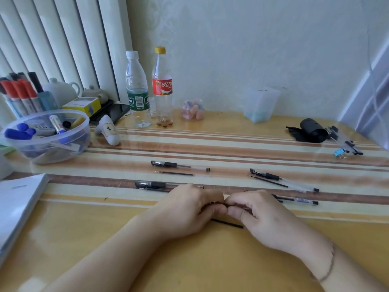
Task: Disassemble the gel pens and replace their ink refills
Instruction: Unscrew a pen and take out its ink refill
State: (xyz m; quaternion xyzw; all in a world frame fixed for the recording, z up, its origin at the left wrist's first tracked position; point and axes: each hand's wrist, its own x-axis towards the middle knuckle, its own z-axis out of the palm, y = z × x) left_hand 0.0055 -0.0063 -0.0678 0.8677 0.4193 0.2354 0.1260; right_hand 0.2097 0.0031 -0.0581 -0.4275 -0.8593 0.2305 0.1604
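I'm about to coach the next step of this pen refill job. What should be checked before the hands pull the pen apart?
1. Both hands on the pen: ok, left hand and right hand pinch it together.
2. Pen already unscrewed: cannot tell, fingers hide it.
3. Loose refill within reach: ok, lying under the hands.
4. Other pens clear of the hands: not ok, one pen runs behind the left hand.

Both forearms enter from the lower edge and converge at centre. Left hand [185, 209] and right hand [255, 216] meet with the fingertips touching, fingers curled inward in a pinching grip, backs of the hands facing up. A thin cord circles the right wrist.
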